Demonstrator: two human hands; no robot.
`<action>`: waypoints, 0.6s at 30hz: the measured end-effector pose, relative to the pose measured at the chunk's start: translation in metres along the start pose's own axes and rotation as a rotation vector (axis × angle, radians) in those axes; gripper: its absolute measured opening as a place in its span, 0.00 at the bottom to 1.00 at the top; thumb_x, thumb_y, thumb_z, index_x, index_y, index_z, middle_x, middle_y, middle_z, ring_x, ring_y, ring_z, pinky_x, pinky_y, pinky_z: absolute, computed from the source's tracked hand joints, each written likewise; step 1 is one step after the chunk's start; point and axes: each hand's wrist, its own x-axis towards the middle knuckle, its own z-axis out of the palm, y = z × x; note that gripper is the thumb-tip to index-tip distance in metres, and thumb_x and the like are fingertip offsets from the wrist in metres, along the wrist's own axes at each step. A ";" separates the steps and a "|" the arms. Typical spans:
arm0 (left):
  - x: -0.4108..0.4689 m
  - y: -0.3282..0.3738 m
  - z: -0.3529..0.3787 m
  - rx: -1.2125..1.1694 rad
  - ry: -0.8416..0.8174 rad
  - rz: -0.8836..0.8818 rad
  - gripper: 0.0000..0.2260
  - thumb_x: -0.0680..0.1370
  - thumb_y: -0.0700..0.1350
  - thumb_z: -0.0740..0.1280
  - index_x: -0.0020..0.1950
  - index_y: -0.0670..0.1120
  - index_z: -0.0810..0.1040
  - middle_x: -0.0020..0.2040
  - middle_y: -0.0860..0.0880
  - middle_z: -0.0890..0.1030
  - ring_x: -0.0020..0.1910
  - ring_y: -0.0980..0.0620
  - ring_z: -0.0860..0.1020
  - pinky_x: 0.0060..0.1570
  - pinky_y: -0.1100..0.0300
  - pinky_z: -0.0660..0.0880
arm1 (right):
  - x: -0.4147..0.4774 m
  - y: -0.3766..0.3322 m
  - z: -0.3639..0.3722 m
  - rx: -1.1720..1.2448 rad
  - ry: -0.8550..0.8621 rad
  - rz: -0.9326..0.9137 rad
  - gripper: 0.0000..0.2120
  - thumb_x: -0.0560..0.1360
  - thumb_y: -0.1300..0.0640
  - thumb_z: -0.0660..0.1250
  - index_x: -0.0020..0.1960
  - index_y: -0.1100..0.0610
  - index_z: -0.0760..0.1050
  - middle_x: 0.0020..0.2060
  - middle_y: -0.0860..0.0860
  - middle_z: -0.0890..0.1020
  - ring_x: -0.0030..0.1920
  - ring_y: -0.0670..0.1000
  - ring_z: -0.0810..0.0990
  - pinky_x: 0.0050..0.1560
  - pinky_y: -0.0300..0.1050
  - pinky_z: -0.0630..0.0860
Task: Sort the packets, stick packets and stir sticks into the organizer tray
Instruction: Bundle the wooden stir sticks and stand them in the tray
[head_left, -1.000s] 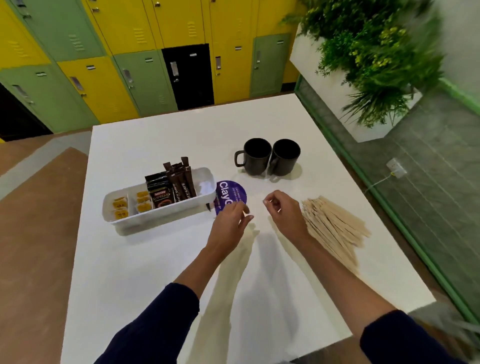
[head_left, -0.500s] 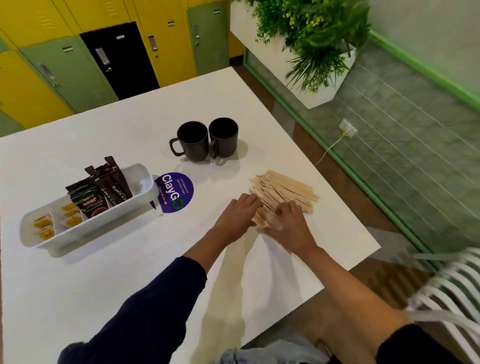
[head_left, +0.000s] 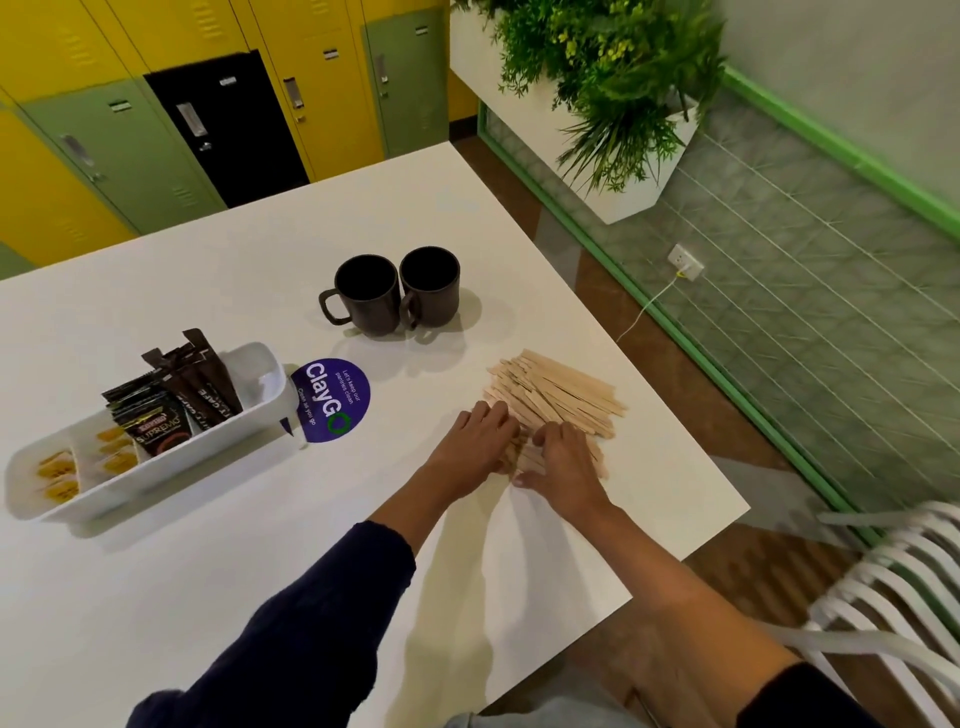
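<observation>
White organizer tray (head_left: 156, 470), left of the purple sticker (head_left: 332, 400), holds packets (head_left: 57, 473) and stick packets (head_left: 208, 384). Right of the sticker, the left hand (head_left: 478, 441) and right hand (head_left: 563, 462) lay bent fingers on the stir sticks (head_left: 561, 389). Whether they pinch any cannot be told. The sticks slant rightward, and the left hand is nearer the tray.

Long-sleeved top: dark navy, plain, of soft matte fabric.
Left sleeve (head_left: 291, 634): worn pushed back to mid-forearm, the cuff edge slightly uneven.
Right sleeve (head_left: 810, 696): seen only at the lower right corner, pushed back further up the arm.
Left hand (head_left: 478, 441) and right hand (head_left: 563, 467): left uncovered.
Light blue-grey denim (head_left: 545, 714): glimpsed at the bottom edge.
</observation>
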 end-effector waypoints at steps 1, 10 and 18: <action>-0.001 -0.001 0.000 0.011 0.004 -0.001 0.19 0.76 0.46 0.66 0.64 0.46 0.66 0.65 0.46 0.66 0.59 0.46 0.65 0.57 0.55 0.66 | 0.001 0.000 0.000 -0.039 -0.003 -0.006 0.28 0.67 0.49 0.75 0.60 0.61 0.69 0.58 0.57 0.73 0.60 0.54 0.68 0.64 0.45 0.65; -0.014 -0.001 0.001 0.161 -0.015 0.030 0.15 0.80 0.42 0.58 0.65 0.40 0.64 0.65 0.41 0.67 0.61 0.43 0.67 0.57 0.53 0.66 | 0.001 -0.007 0.013 -0.155 -0.042 -0.047 0.24 0.73 0.53 0.70 0.63 0.63 0.67 0.60 0.58 0.71 0.61 0.56 0.68 0.58 0.45 0.65; -0.027 -0.004 0.004 0.226 0.020 0.048 0.13 0.63 0.42 0.75 0.43 0.43 0.76 0.40 0.46 0.77 0.36 0.49 0.75 0.32 0.59 0.72 | 0.004 -0.010 0.018 -0.182 -0.156 -0.100 0.21 0.77 0.56 0.65 0.65 0.62 0.63 0.63 0.58 0.69 0.64 0.57 0.65 0.61 0.47 0.63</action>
